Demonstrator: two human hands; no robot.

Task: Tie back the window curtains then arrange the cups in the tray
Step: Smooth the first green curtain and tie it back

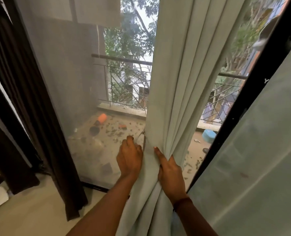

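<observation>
Gripping the bunched curtain (175,82), right hand (171,169); left hand (129,155) pinching a cord (143,143) at its left edge.

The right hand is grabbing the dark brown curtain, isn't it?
Not quite. The head view shows the right hand grabbing the pale green curtain, not the dark brown one. The dark brown curtain hangs off to the left, and no hand touches it.
</observation>
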